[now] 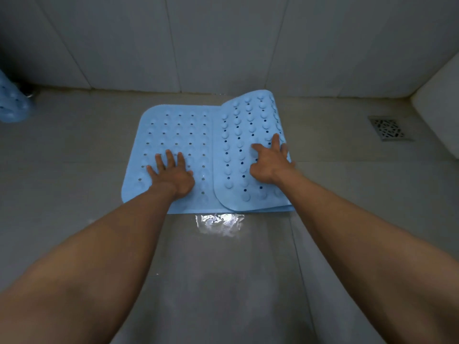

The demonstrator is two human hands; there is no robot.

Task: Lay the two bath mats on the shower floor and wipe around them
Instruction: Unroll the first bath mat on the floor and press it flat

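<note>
A light blue rubber bath mat (183, 130) with holes lies on the grey shower floor, close to the back wall. Its right part is folded over to the left, so the underside with suction cups (248, 135) faces up. My left hand (173, 173) presses flat on the mat's unfolded left part, fingers spread. On the folded flap rests my right hand (269, 161), with the fingers curled at the flap's right fold edge. A second blue mat (12, 100) stands rolled at the far left edge, partly out of frame.
A metal floor drain (388, 129) sits at the right near a white ledge (437, 120). A wet shiny patch (219, 223) lies on the floor just in front of the mat. Tiled walls close the back and right.
</note>
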